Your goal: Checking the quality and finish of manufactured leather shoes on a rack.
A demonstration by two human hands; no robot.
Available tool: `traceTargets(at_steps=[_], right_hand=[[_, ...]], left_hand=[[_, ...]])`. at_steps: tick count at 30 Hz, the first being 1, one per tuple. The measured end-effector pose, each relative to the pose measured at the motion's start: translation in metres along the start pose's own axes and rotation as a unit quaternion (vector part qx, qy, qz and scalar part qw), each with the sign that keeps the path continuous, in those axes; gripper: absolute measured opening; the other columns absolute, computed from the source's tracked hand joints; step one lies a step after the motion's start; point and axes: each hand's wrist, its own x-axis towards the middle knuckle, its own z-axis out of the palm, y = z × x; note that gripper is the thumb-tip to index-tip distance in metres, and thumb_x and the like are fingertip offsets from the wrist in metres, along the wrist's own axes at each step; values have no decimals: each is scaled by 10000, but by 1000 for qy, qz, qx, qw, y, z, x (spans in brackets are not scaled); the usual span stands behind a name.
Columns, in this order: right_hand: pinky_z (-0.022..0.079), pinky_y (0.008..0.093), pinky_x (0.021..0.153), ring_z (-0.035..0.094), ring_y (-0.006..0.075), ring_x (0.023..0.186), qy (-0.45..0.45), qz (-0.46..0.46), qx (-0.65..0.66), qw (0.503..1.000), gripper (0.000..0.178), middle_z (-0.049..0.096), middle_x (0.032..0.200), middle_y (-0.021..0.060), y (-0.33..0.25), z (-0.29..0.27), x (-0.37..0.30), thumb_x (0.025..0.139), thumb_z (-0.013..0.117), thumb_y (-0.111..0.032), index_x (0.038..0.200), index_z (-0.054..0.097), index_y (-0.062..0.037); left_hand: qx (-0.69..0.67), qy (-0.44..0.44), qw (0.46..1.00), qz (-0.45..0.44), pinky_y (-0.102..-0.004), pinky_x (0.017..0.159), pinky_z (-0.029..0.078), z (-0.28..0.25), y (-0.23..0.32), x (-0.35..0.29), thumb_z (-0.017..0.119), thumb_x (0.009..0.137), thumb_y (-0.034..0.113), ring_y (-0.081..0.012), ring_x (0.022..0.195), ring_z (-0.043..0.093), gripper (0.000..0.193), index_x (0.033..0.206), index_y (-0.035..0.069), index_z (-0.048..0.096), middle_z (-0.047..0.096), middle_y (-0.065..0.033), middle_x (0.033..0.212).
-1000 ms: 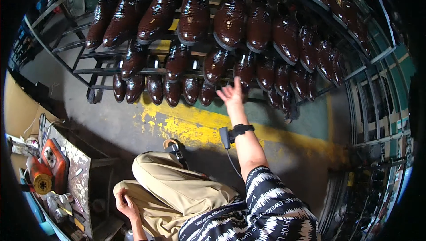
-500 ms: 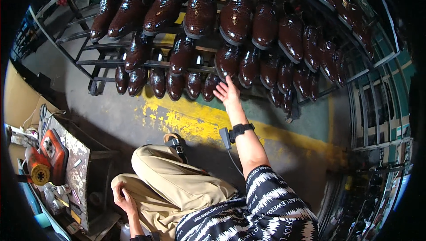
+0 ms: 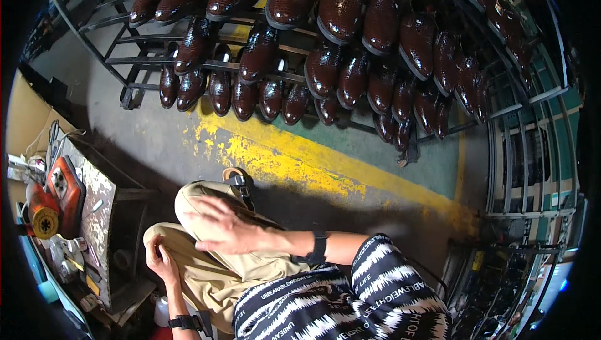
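My right hand (image 3: 230, 228) hovers over my bent knees, fingers spread and slightly blurred, with nothing visible in it. On the trousers of my left leg rests my left hand (image 3: 162, 261), its fingers loosely curved and the thumb apart, holding nothing that I can see. Beyond my legs, glossy dark-brown textured leather shoes (image 3: 260, 52) stand in tiers on a metal rack (image 3: 145, 61), toes toward me. A larger shoe (image 3: 342, 8) is on the upper tier. Neither hand touches a shoe.
At left, a worn workbench (image 3: 101, 213) carries an orange-red tool (image 3: 66, 188), small bottles and cables. Yellow paint (image 3: 269, 158) crosses the concrete floor. Metal racking (image 3: 532, 165) rises at right, and more shoes (image 3: 494, 8) sit on an upper shelf there.
My right hand has drawn back from the toe of a middle-tier shoe to above my knees. My left hand stays on the leg. The view has shifted, so the rack appears higher.
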Motion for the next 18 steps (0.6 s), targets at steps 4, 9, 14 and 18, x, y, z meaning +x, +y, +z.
traceTargets(at_steps=[4,9,14,18], right_hand=[[133,570,1002,131,349,1295,-53,-8,-159,986,589,230,1379,179,-13,12,-6,735,590,-277,1257,408,-74],[176,519,996,175,326,1288,-43,-23,-215,975,552,244,1377,158,-9,16,-7,738,558,-236,1256,428,-97],[186,523,992,202,329,1273,-25,-35,-207,977,519,277,1361,157,-9,17,-5,734,561,-240,1221,464,-88],[196,513,994,215,325,1268,-19,-31,-207,978,505,293,1354,160,-7,17,-6,729,560,-236,1203,480,-80]], left_hand=[[1,6,1000,-2,-281,698,452,0,-1,-2,436,739,-94,-203,752,581,264,943,-3,576,588,-107,823],[7,6,1000,8,-280,691,451,-2,-2,-2,440,740,-90,-199,742,579,264,947,3,576,586,-101,814],[-5,11,1000,7,-277,675,450,-2,-3,-3,440,739,-84,-194,728,573,262,945,3,576,581,-95,803],[-11,7,1000,8,-274,670,450,-2,0,-2,432,748,-83,-192,726,573,253,940,1,573,579,-93,800]])
